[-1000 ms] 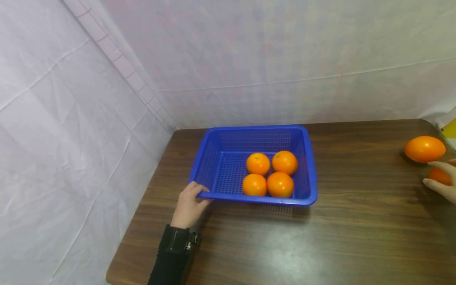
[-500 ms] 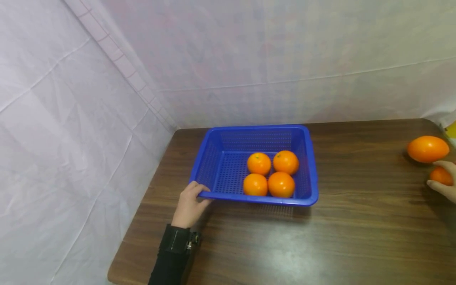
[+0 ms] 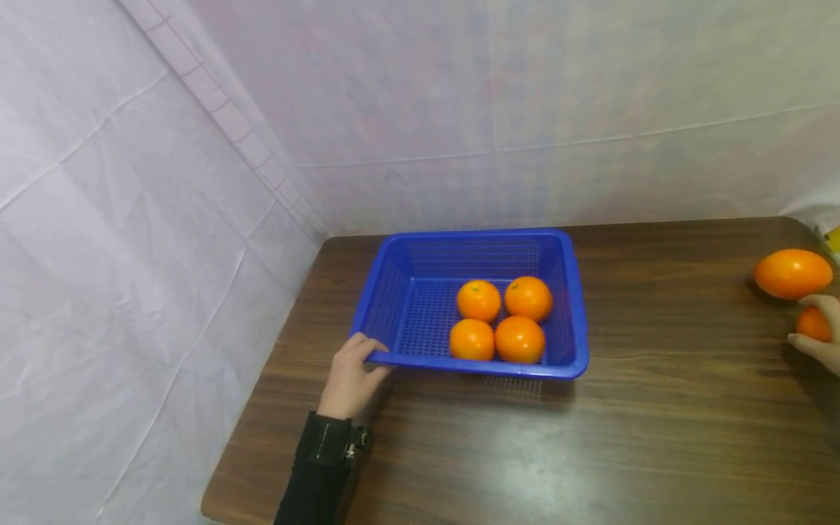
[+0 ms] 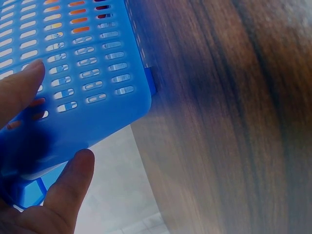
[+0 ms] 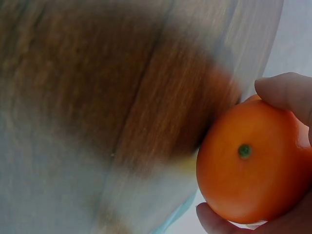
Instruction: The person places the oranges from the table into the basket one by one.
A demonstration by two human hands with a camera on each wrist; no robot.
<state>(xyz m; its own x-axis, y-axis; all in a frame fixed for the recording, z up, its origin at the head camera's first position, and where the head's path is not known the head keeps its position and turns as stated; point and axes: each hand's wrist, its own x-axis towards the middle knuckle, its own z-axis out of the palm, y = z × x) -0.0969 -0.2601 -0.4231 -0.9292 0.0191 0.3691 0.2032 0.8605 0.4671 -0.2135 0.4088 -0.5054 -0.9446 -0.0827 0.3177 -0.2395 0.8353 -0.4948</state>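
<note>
In the head view my left hand (image 3: 351, 380) grips the near-left corner of a blue perforated plastic basket (image 3: 472, 366). The left wrist view shows its thumb and a finger against the basket wall (image 4: 102, 109). Several oranges (image 3: 520, 340) sit together in the basket's right half. At the far right, partly cut off by the frame, my right hand (image 3: 830, 353) holds an orange (image 3: 814, 324) low over the table. Up close in the right wrist view, fingers and thumb are curled round that orange (image 5: 248, 175), its green stem spot showing.
Another orange (image 3: 792, 274), stretched-looking near the frame edge, lies just behind the right hand on the brown wooden table (image 3: 656, 423). White cloth (image 3: 499, 109) hangs behind and to the left. Something yellow (image 3: 835, 239) shows at the far right edge.
The head view has shifted a little, so everything appears slightly further right. My right hand stays around the orange, and my left hand keeps its grip on the basket.
</note>
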